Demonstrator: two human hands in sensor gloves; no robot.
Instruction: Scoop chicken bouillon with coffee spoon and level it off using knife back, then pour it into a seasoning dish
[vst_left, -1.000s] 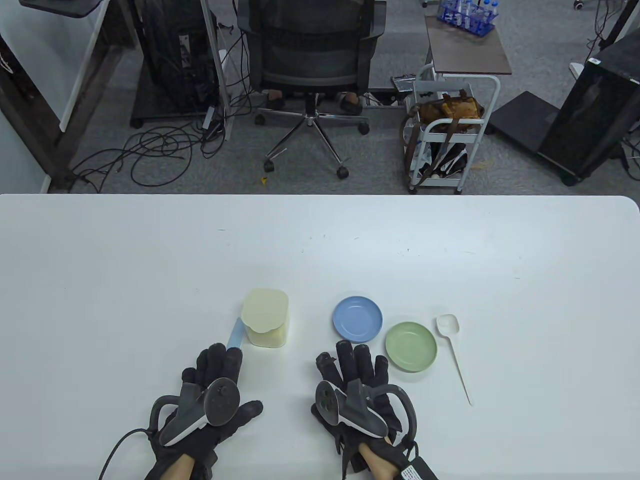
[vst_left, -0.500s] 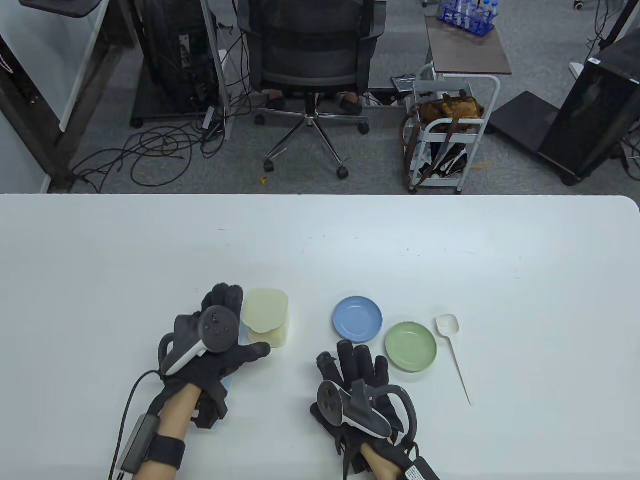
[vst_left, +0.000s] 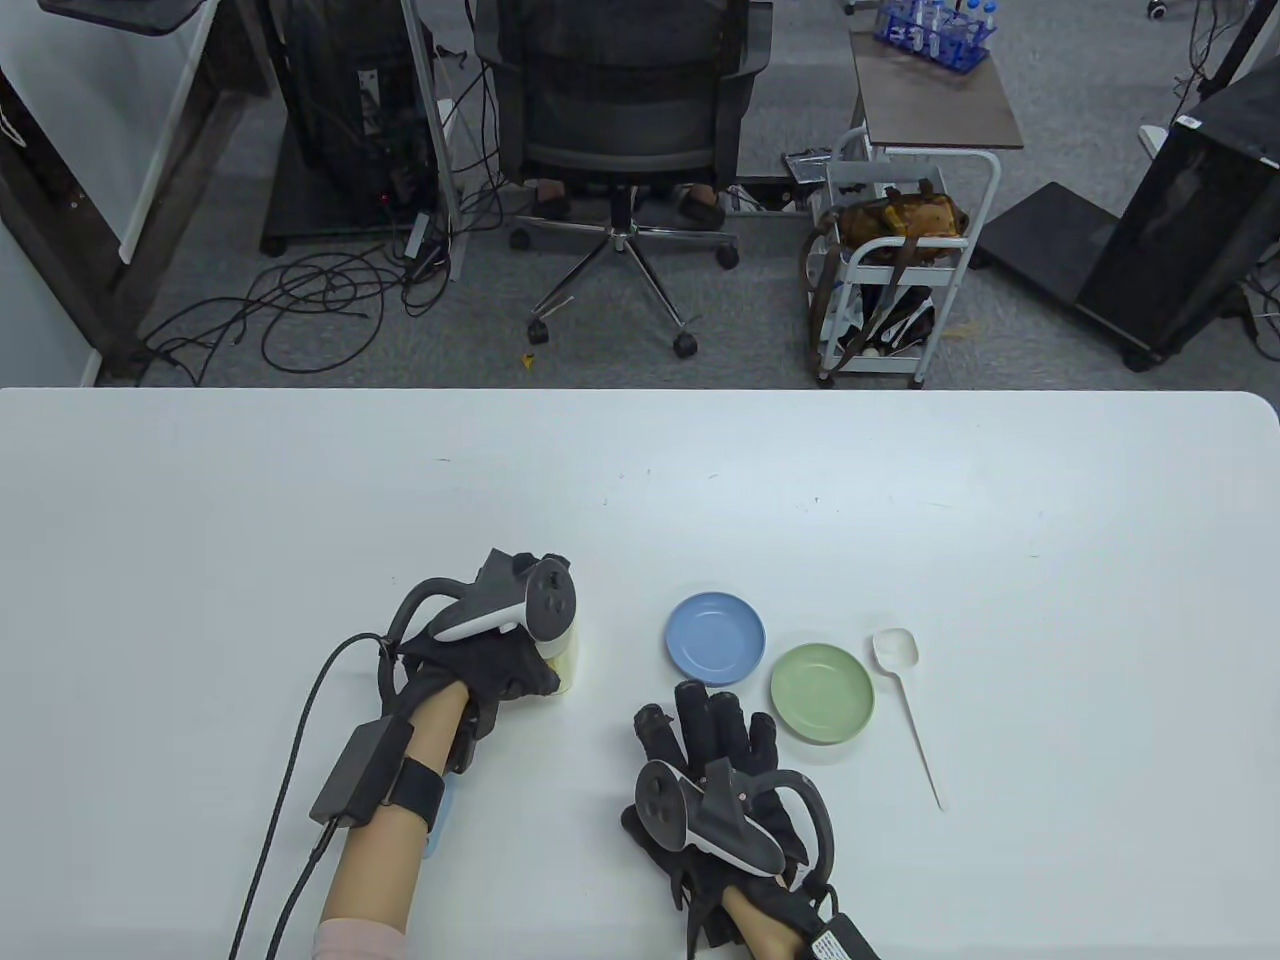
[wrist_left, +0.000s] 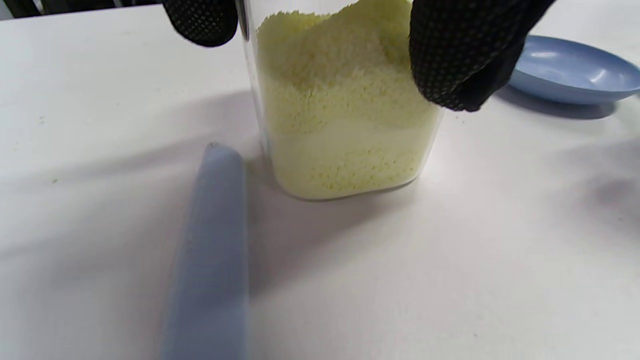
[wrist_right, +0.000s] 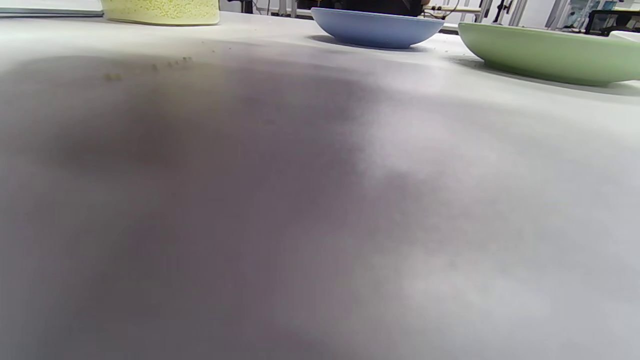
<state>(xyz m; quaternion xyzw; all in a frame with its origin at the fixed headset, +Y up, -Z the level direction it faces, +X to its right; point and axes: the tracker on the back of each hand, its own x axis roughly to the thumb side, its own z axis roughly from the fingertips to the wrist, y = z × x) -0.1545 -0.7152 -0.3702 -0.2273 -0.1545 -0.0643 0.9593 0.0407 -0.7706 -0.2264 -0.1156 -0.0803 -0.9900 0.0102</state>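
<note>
White tabletop (vst_left: 900, 480). Left hand (vst_left: 490, 650) grips the clear jar of yellow bouillon granules (wrist_left: 345, 125), near the front edge. Right hand (vst_left: 715, 750) lies flat, fingers straight. Green round dish (vst_left: 822, 693), blue round dish (vst_left: 715, 638), white plastic spoon (vst_left: 905, 700) and pale-blue knife (wrist_left: 210, 260) lie alongside.

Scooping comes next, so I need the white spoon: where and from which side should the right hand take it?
Pinch the spoon by its thin handle's near end, coming from above: it lies flat, bowl pointing away, just right of the green dish, close to the right hand.
</note>
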